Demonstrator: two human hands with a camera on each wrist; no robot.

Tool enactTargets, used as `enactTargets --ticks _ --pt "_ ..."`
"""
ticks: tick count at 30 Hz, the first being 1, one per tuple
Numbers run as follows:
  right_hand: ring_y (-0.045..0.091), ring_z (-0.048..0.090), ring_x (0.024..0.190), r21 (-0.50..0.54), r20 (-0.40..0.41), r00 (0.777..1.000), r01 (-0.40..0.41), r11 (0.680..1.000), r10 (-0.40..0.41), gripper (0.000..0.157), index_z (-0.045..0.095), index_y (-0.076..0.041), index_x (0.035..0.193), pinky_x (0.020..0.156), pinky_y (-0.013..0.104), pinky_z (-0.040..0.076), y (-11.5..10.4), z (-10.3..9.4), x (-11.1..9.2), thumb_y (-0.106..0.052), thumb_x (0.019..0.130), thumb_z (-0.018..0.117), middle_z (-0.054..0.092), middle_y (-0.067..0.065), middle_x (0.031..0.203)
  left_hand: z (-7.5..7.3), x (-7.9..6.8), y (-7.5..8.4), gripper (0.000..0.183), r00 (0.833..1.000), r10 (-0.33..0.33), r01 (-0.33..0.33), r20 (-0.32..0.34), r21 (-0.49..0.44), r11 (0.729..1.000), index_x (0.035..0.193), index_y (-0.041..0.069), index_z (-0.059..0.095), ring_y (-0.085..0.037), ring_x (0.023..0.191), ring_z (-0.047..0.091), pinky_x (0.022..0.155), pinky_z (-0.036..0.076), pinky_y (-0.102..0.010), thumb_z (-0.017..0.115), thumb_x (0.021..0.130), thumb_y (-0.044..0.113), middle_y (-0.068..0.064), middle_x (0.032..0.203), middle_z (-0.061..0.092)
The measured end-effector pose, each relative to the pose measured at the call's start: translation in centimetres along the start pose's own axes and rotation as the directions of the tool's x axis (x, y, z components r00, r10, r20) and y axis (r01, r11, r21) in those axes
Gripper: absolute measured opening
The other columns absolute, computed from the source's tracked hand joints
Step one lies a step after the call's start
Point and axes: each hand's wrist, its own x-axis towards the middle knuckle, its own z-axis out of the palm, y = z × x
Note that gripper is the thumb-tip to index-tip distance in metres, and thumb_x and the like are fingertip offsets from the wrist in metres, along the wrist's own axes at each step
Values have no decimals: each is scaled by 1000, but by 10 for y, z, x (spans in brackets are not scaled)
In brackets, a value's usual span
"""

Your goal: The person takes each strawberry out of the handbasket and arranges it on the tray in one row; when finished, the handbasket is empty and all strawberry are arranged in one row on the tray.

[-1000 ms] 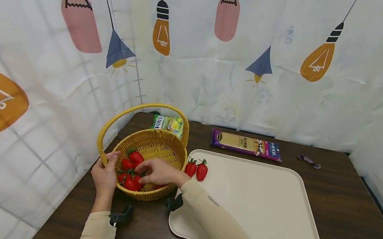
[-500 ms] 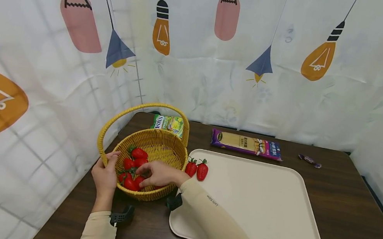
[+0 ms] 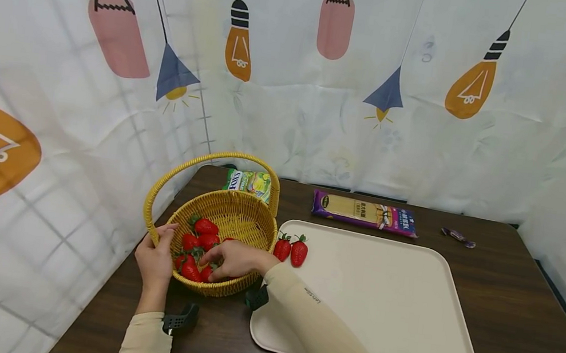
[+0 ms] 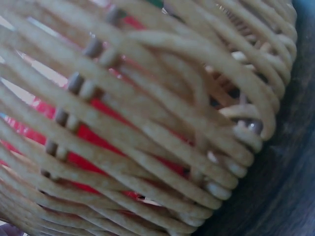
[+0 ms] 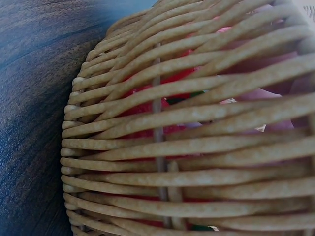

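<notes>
A yellow wicker basket [image 3: 245, 214] with a tall arched handle stands on the table's left part. Several red strawberries [image 3: 205, 226] with green tops lie inside, mostly on its left side. My left hand [image 3: 155, 258] grips the basket's left rim at the foot of the handle. Reaching in over the right rim, my right hand [image 3: 238, 258] has its thumb and fingers curled about a strawberry [image 3: 206, 274] near the front. The hand partly hides other strawberries. Both wrist views show mainly the basket's weave [image 4: 162, 128], with red fruit behind it.
A large cream tray [image 3: 373, 301] lies right of the basket, with two strawberries [image 3: 298, 252] at its upper left corner. Behind are a green FOX'S candy bag [image 3: 251, 183], a purple-edged pasta packet [image 3: 364, 212] and a small wrapped candy [image 3: 458, 237]. A printed curtain [image 3: 294, 114] borders the table.
Strawberries in the basket have shifted and spread apart under my right hand, which has moved slightly within it. Another red fruit now shows above that hand. My left hand stays on the rim.
</notes>
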Motion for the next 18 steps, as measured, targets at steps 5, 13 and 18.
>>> enactTargets --ticks 5,13,18 --pt "0 58 103 20 21 1000 9 1000 -9 34 69 -18 122 90 17 44 1 0 0 -19 88 72 68 -9 114 0 -1 1 33 1000 8 -8 -4 -11 1000 97 -13 60 -4 105 57 93 37 -26 63 96 20 5 100 74" --pt "-1 57 97 43 23 999 44 998 -45 30 71 -15 116 88 15 44 2 0 0 -13 86 72 68 -11 107 0 -1 1 34 1000 12 -12 -3 -23 1000 97 -14 60 -5 105 57 94 37 -26 63 96 20 3 100 74" --pt "1 56 94 81 -22 998 56 995 -54 29 71 -14 112 84 15 45 1 -1 -2 -8 84 70 67 -11 104 0 -2 2 34 1000 15 -15 -1 -4 1000 99 -13 61 -6 107 57 94 37 -26 62 97 20 -2 104 74"
